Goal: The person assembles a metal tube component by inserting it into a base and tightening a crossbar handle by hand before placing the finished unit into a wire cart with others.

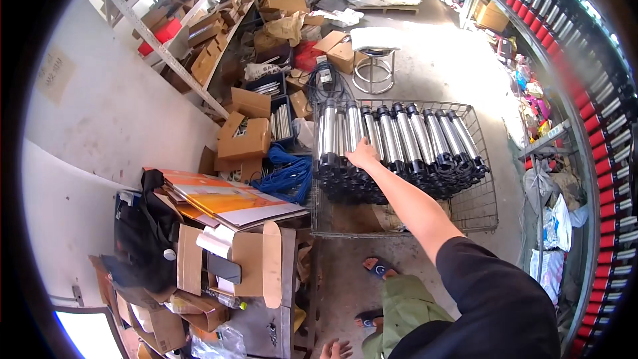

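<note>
At centre, the right hand (363,153) is touching a tube (353,125), grip unclear; at bottom centre, the left hand (337,350) is hanging, fingers apart.

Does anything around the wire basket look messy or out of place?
Yes: left of the wire basket, blue cords lie in a loose tangle, which looks odd beside the silver cylinders lined up inside it.

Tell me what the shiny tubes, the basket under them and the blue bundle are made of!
Shiny tubes: probably polished metal; bright streaks run along them.
Basket: likely dull grey metal wire; thin bars cross in a grid.
Blue bundle: maybe plastic-covered cord; it's bendy-looking strands, but I can't be sure.
</note>
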Demonstrator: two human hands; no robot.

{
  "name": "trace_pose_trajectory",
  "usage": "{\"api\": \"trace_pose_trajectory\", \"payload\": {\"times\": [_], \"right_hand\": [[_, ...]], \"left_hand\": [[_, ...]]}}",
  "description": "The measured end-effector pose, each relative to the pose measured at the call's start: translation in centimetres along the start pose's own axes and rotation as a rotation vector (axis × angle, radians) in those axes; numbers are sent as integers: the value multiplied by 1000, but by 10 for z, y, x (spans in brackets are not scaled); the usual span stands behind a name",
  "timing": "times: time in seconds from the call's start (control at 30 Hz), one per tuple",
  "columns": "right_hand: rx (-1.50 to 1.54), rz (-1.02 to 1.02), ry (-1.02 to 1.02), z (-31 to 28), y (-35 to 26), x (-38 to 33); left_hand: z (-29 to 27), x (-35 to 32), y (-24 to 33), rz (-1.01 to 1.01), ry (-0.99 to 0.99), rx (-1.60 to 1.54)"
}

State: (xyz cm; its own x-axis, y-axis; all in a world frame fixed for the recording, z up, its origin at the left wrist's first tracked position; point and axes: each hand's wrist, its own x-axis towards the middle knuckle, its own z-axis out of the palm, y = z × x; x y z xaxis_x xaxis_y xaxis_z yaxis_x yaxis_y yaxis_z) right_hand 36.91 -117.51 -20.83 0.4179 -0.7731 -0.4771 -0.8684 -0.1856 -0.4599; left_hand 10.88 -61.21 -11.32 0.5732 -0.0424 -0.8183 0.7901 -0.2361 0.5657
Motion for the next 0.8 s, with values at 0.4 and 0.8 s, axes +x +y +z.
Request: {"api": "trace_pose_trajectory", "payload": {"times": [0.4,0.8], "right_hand": [[-73,-179,346,68,29,45],[25,-555,-110,222,274,-263]], "left_hand": [[-144,7,-312,-377,150,-88],[-261,-4,-564,-447,509,55]]}}
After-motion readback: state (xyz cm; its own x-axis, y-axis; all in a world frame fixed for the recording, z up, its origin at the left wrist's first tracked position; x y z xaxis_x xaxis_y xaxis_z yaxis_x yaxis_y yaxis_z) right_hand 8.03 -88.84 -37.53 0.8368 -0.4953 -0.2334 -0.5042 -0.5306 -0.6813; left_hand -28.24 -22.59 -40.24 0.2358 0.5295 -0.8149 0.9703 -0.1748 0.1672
